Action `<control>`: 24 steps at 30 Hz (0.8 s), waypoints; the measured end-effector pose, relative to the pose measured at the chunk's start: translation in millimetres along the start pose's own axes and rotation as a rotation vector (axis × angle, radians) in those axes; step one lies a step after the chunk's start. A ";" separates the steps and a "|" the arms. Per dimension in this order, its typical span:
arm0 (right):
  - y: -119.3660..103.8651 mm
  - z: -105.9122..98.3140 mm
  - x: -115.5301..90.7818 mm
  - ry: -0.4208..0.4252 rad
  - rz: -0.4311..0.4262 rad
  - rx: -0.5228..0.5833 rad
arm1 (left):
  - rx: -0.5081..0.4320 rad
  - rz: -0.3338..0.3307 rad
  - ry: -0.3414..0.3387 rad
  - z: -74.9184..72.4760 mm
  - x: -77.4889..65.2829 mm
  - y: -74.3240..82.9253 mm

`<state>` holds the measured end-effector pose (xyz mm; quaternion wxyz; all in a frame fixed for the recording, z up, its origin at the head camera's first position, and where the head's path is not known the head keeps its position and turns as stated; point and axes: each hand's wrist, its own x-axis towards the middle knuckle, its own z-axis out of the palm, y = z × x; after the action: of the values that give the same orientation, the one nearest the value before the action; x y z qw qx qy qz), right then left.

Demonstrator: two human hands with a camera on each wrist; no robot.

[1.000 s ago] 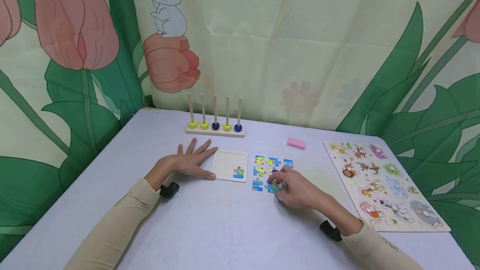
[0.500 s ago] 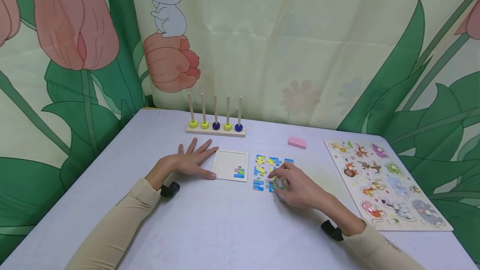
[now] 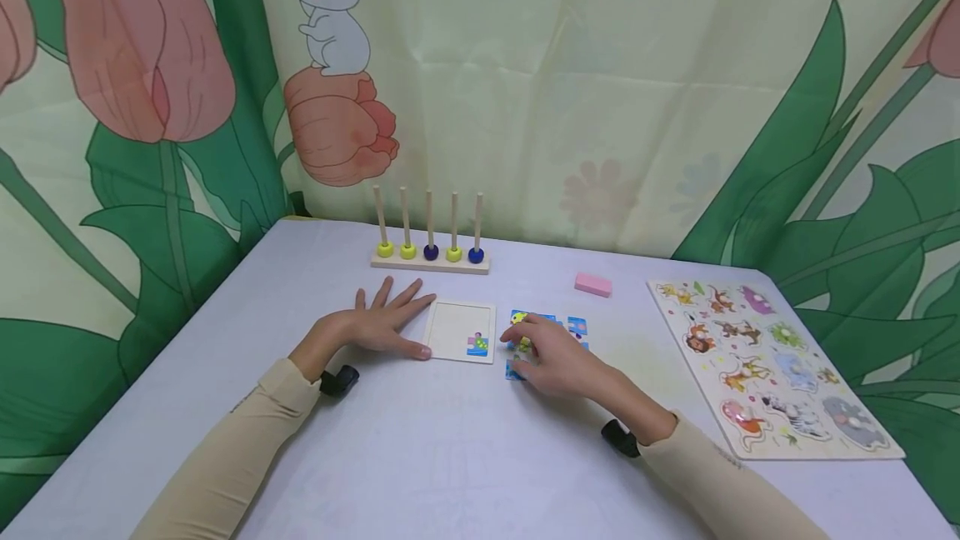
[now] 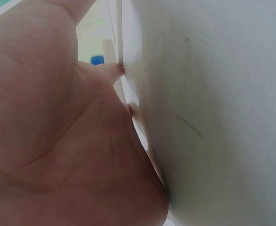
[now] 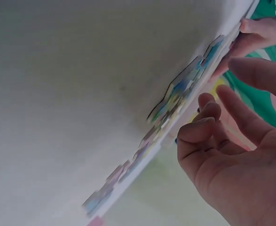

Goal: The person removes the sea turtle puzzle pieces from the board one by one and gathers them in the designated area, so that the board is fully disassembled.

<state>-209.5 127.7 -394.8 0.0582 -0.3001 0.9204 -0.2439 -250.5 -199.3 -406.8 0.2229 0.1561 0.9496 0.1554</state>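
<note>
My left hand (image 3: 375,329) lies spread on the table, thumb and index finger touching the left side of a small square puzzle tray (image 3: 453,325). One green-and-blue jigsaw piece (image 3: 477,345) sits in the tray's lower right corner. In the left wrist view the palm (image 4: 58,141) fills much of the picture. My right hand (image 3: 558,359) hovers over loose jigsaw pieces (image 3: 577,326) just right of the tray, hiding several. The right wrist view shows this hand (image 5: 241,160) apart from the pieces (image 5: 180,92), thumb and index finger apart, other fingers loosely bent, holding nothing.
Behind the tray stands a wooden peg rack (image 3: 431,263) with yellow and dark beads. A pink block (image 3: 593,285) lies beyond the loose pieces. At the right is a large animal peg puzzle board (image 3: 772,373). A printed curtain (image 3: 480,90) hangs behind the table.
The right hand has shifted left over the loose pieces, toward the tray, uncovering pieces on the right and covering ones on the left. My left hand stays in place.
</note>
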 end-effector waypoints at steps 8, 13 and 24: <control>-14.8 7.8 28.3 -0.062 0.010 0.003 | 0.017 -0.004 0.002 0.1 1.2 0.4; -18.5 9.2 40.1 -0.099 0.014 -0.040 | 0.015 0.000 0.002 0.0 -0.3 1.5; -16.0 10.9 45.4 -0.130 -0.001 -0.060 | 0.021 0.006 0.008 0.1 -0.9 1.1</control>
<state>-235.2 85.6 -394.8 0.1087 -0.3175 0.9214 -0.1961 -249.5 -198.6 -406.2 0.2171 0.1610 0.9516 0.1465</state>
